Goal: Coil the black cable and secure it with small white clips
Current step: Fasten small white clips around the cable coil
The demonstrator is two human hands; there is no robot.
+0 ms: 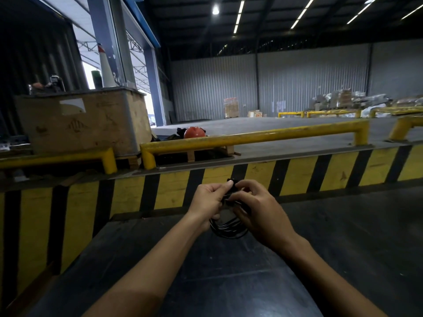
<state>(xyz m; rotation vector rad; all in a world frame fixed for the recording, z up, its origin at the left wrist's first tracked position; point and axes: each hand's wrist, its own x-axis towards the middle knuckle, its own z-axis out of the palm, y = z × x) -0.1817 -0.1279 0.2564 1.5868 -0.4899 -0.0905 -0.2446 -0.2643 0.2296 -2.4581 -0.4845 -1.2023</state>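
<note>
Both my hands hold a coiled black cable (229, 231) just above a dark surface (229, 282). My left hand (209, 200) grips the upper part of the coil with the thumb pressed near its top end. My right hand (254, 209) closes over the coil from the right, fingers curled around the strands. Several loops hang below the hands and nearly touch the surface. The top of the bundle pokes out between my thumbs. No white clip is visible; my fingers hide most of the bundle.
A yellow-and-black striped barrier wall (263, 177) runs right behind my hands. Yellow guard rails (251, 136) stand on the platform above it. A large cardboard-clad crate (84, 120) sits at the left, and an orange helmet (194, 132) lies beside it. Wrapped goods stand far right.
</note>
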